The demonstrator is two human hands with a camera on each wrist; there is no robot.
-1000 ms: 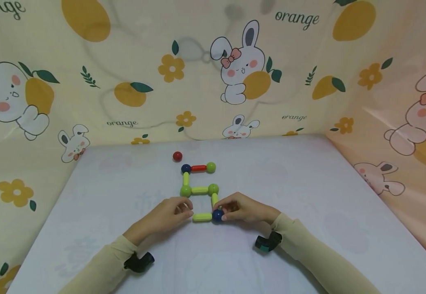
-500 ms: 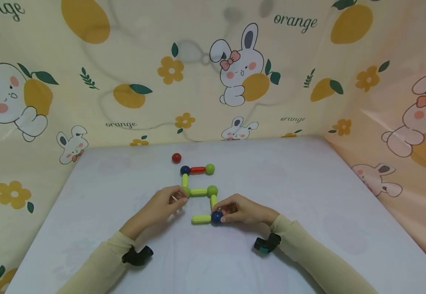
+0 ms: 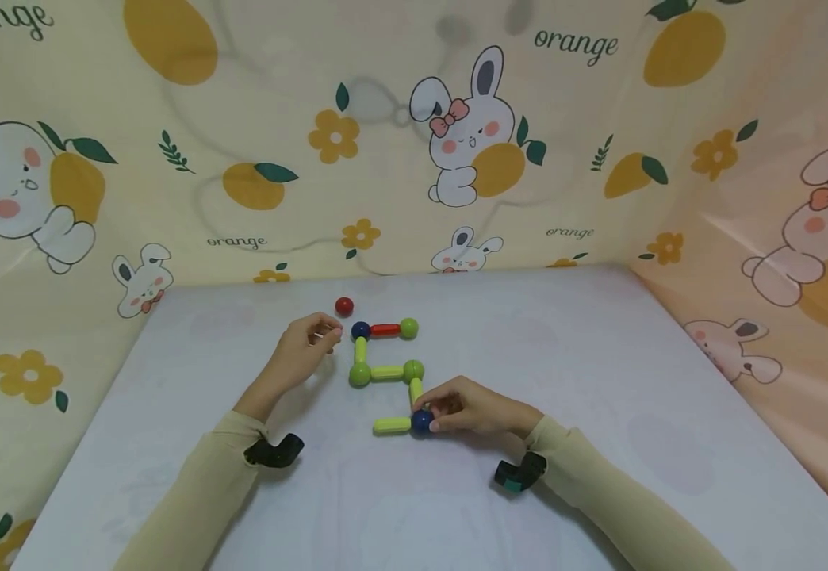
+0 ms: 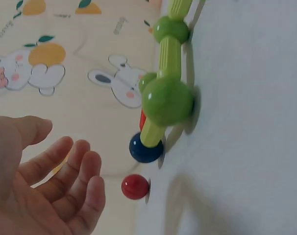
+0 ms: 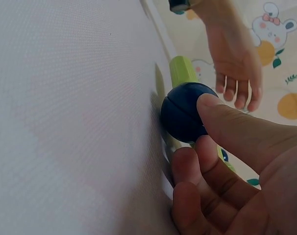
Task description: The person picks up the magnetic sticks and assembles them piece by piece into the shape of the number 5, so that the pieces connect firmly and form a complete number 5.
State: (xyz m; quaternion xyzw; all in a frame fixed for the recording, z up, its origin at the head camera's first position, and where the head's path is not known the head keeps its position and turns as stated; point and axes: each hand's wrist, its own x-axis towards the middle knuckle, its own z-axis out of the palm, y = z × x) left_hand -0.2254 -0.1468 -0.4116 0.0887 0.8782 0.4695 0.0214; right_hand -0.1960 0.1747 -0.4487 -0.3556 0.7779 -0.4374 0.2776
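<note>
My right hand (image 3: 474,406) pinches a dark blue ball (image 5: 185,110) between thumb and fingers at the near end of a stick-and-ball figure. A yellow-green stick (image 3: 392,426) points left from that ball, its left end free. Further up, the figure bends through green balls (image 3: 413,370) and yellow-green sticks (image 3: 387,372) to a second blue ball (image 3: 361,331). From there a red stick (image 3: 385,329) leads to a green ball (image 3: 409,327). My left hand (image 3: 303,349) holds nothing, its fingers loosely bent, just short of a loose red ball (image 4: 135,186).
The figure lies on a white-covered table (image 3: 571,349). Behind and at the sides hangs a cream cloth (image 3: 385,47) printed with rabbits and oranges. Each wrist carries a black band (image 3: 274,450).
My left hand has moved away from the near stick, up past the left green ball, to near the loose red ball. The right hand has stayed on the near blue ball.
</note>
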